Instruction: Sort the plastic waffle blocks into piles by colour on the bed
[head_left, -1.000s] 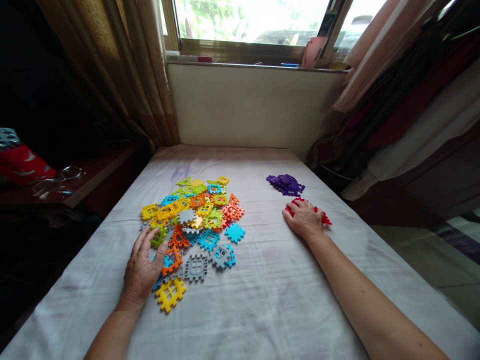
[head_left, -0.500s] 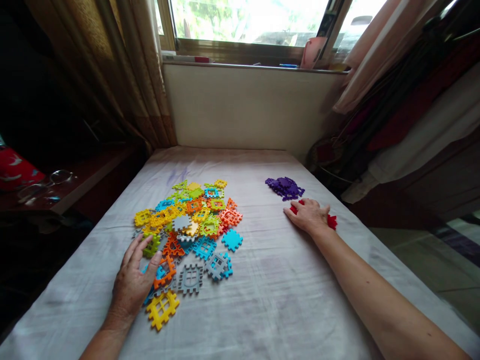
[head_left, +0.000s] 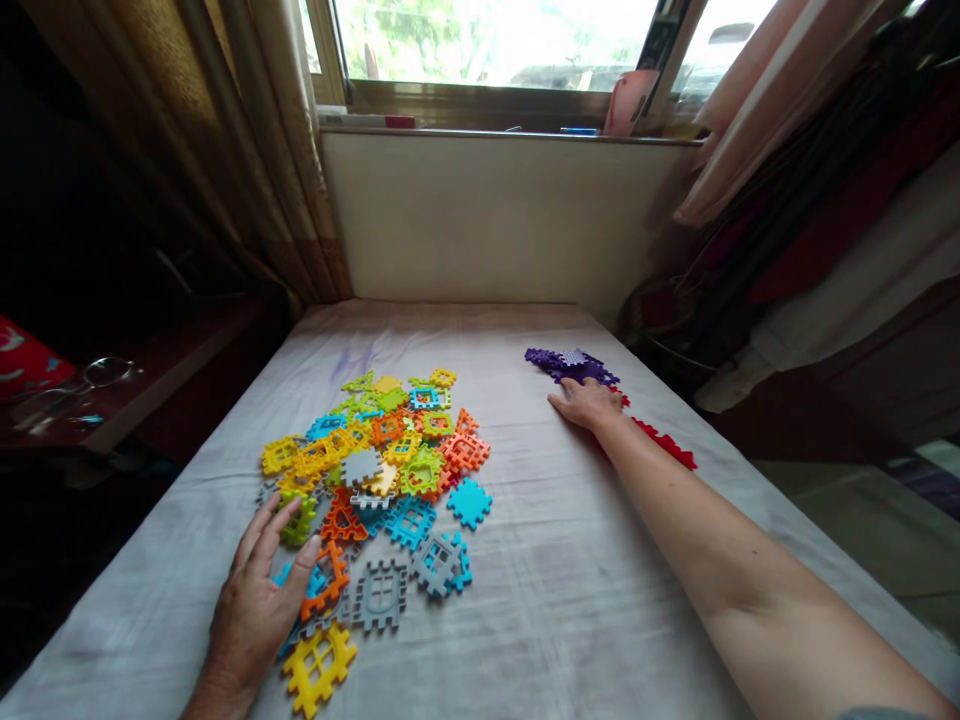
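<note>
My left hand (head_left: 259,590), fingers spread, rests at the near left edge of a mixed pile of notched plastic building tiles. Its fingertips are by a green tile (head_left: 298,518), with an orange tile (head_left: 327,580) beside the thumb. My right hand (head_left: 589,402) is stretched out with its fingers apart, at the near edge of a heap of purple tiles (head_left: 551,360). Red tiles (head_left: 664,442) lie partly behind my right hand and forearm. Closer to me are a yellow window tile (head_left: 319,670) and a grey window tile (head_left: 380,594).
A pale sheet (head_left: 525,600) covers the flat surface, which meets a low wall (head_left: 480,220) under the window. On the left, glasses (head_left: 109,372) lie on a dark ledge. Clothes (head_left: 862,280) hang at the right.
My right hand has moved forward and left, off the red tiles to the purple heap. More red tiles show now, and a light patch appears on the purple ones. My left hand stays by the pile.
</note>
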